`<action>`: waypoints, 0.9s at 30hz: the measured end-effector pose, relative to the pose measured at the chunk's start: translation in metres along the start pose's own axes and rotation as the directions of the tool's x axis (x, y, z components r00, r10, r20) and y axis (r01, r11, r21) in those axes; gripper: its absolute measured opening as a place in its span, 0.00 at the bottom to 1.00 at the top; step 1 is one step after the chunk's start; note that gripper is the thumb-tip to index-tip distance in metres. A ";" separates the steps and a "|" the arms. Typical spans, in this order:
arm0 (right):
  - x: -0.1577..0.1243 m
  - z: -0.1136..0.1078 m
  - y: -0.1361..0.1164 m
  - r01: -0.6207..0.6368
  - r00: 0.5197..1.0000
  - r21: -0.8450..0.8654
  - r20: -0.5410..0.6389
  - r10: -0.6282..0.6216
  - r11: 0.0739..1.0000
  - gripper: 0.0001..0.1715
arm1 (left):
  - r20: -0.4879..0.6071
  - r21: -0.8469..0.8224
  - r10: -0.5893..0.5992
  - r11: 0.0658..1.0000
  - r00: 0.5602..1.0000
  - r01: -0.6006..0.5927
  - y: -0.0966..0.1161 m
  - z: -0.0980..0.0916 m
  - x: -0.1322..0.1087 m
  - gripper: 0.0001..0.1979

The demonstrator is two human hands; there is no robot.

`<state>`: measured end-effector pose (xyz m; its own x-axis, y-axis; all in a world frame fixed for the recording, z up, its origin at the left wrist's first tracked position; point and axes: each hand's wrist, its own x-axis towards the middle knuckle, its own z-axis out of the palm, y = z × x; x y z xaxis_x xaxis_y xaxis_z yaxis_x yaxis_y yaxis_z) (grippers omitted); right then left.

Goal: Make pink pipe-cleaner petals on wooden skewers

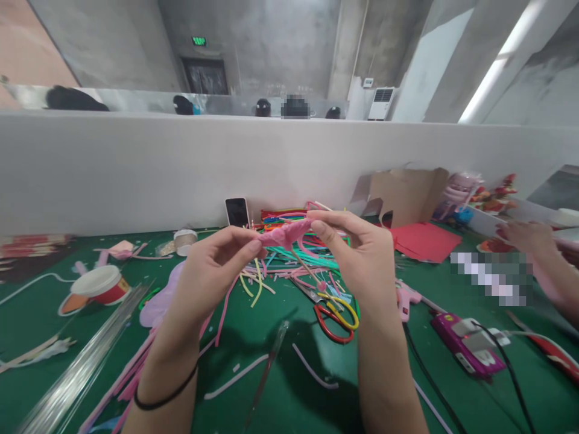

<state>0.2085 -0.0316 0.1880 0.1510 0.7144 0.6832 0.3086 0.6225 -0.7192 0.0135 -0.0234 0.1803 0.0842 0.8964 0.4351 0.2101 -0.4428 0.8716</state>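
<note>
Both my hands hold up a pink twisted pipe-cleaner piece [286, 235] above the table, one at each end. The thumb and fingers of my left hand [224, 259] pinch its left end. At its higher right end, my right hand [353, 247] has it between thumb and fingers. Behind and below lies a heap of coloured pipe cleaners [312, 256], mostly green, pink and red. Scissors with red and yellow handles [337, 319] rest on the table just left of my right forearm. A thin stick runs down from near the pink piece; I cannot tell whether it is attached.
A phone [237, 212] leans against the white partition [181, 175]. Left are a paper cup [106, 286] and clear rods [90, 355]. Right are a pink glue gun [406, 300], a purple power strip [468, 343] with cables, red sheets [427, 241] and another person's hand [527, 238].
</note>
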 end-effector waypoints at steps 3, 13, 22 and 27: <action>0.003 -0.004 0.006 -0.048 0.998 0.041 0.041 0.047 0.998 0.16 | -0.106 -0.106 -0.002 0.994 0.994 -0.009 -0.006 0.000 0.004 0.05; 0.007 0.002 0.021 -0.092 0.996 0.034 0.023 0.091 0.995 0.17 | -0.318 -0.400 -0.179 0.916 0.931 0.039 -0.014 -0.030 0.009 0.09; 0.008 0.024 0.043 -0.393 0.759 0.160 0.613 0.221 0.906 0.22 | 0.102 -0.352 -0.321 0.874 0.942 0.336 -0.037 -0.029 0.020 0.13; 0.009 0.030 0.053 -0.407 0.781 0.118 0.559 0.279 0.906 0.22 | 0.078 -0.325 -0.397 0.857 0.914 0.400 -0.043 -0.025 0.025 0.20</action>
<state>0.1976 0.0171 0.1523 -0.3211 0.9100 0.2623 0.1076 0.3103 -0.9445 -0.0174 0.0176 0.1594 0.0700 0.9970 0.0341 -0.1032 -0.0268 0.9943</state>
